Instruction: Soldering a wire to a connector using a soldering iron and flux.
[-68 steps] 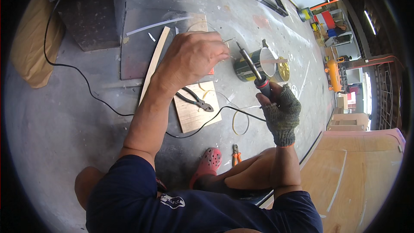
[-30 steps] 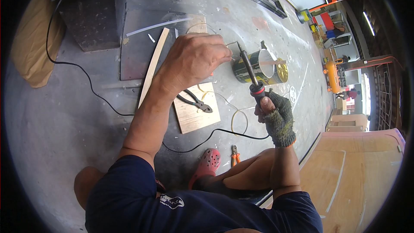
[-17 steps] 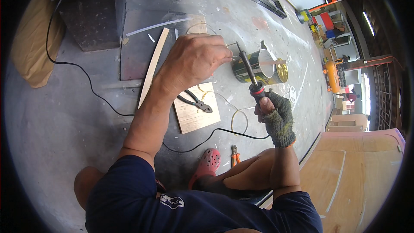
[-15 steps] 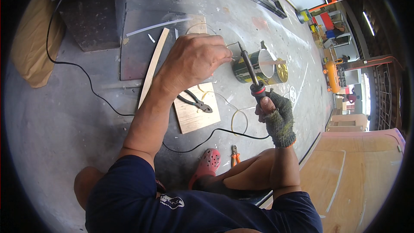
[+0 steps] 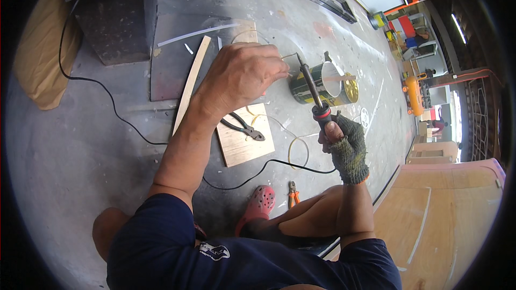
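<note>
Iron tip brought up to the wire, just off the far-left edge of the open can

Main change over the last couple of seconds: your right hand has dropped a little toward you and left, thumb now laid on the handle, and the soldering iron came with it. Its tip now meets the thin wire, or sits right beside it; too small to confirm contact. Before, there was a slight gap in view. So both held things now come together at one spot, far-left of the open can. Last second: next to no movement.

Your left hand, bare, left of the can, pinches the wire between thumb and fingers; exact hold hidden behind your knuckles. Your right hand, in a knit fingerless glove, is wrapped round the iron's handle, on your side of the can, to its right. The shaft crosses in front of the can in this view.

Containers: the open can is green and yellow outside, pale inside; can't tell if that's contents or coating. A flat stick lies at its mouth. A gold-ended tin stands just right of it.

Left of the can, nearer you: dark-handled pliers on a wooden board.
</note>
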Demonstrator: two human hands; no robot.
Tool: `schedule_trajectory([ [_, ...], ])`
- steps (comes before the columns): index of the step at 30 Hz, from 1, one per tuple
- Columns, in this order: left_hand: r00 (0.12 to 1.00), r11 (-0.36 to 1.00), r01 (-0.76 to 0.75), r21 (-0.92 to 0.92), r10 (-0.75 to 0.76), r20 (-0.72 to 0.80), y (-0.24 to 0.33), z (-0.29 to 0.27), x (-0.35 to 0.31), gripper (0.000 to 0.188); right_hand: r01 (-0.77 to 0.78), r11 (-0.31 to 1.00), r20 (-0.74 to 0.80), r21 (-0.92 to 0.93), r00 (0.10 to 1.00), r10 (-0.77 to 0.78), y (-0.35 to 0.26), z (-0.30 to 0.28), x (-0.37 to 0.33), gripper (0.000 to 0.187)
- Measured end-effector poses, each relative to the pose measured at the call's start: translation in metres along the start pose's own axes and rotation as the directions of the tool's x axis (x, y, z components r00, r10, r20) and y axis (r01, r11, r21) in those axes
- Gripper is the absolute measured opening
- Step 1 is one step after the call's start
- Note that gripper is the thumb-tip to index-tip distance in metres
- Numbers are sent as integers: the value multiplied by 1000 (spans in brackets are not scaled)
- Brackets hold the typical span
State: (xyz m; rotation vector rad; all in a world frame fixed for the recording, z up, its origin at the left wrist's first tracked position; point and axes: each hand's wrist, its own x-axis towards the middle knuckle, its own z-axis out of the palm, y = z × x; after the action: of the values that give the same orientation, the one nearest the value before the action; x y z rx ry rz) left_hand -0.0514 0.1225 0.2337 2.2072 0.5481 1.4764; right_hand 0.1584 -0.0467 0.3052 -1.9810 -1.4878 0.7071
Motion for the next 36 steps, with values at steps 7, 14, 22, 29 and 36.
schedule_trajectory([
  [7, 1000, 1000, 5, -3, -5, -2, 0, 0, 2, 9, -18, 1000, -2, 6, 1000, 18, 1, -1, 1, 61],
  [14, 999, 1000, 24, 6, -24, 35, 0, 0, -2, 10, -49, 978, -50, 203, 997, 60, -1, -10, -8, 58],
  [22, 957, 964, 266, 17, -266, 114, -49, 39, -15, 15, -160, 910, -80, 382, 975, 205, 59, -92, -17, 46],
  [29, 919, 907, 327, 264, -370, 135, -75, 44, -30, 18, -9, 968, -713, 250, 675, 191, 208, -87, -103, 37],
  [36, 878, 843, 281, 459, -418, 232, -95, 48, -59, 22, -487, 819, 668, -304, 505, 547, 261, 51, -261, 36],
])
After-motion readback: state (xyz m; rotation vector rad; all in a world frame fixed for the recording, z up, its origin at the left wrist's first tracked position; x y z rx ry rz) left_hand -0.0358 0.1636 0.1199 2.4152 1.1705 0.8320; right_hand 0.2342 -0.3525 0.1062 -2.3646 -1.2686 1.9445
